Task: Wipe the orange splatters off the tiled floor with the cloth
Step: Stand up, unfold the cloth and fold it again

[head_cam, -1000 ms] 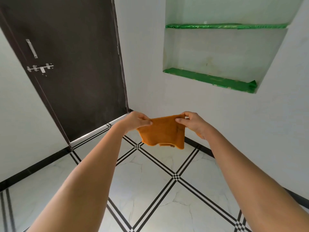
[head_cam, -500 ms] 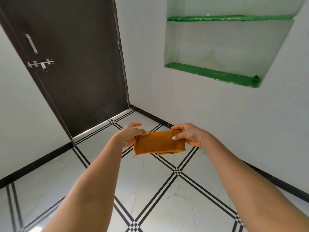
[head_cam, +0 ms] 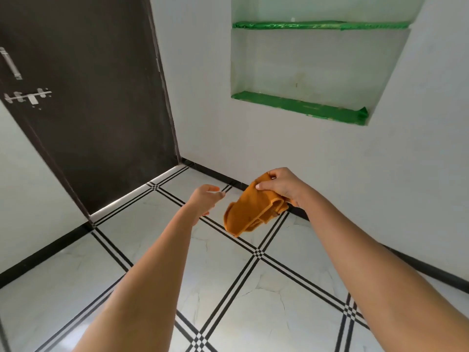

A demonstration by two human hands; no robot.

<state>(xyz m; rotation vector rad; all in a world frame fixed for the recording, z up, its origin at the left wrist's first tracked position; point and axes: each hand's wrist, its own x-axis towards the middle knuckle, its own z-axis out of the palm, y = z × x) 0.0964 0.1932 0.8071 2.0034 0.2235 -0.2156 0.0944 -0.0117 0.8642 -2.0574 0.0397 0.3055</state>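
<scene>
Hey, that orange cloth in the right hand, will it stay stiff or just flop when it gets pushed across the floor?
Probably floppy: the orange cloth droops in folds below the right hand, which pinches only its top edge. It looks light, since that pinch carries it. On the glossy tiled floor it may bunch up unless pressed flat.

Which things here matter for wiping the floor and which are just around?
For the job:
folded orange cloth, held by the right hand
white tiled floor with black lines
empty left hand

Just around:
dark brown door
green-lined wall shelves
</scene>
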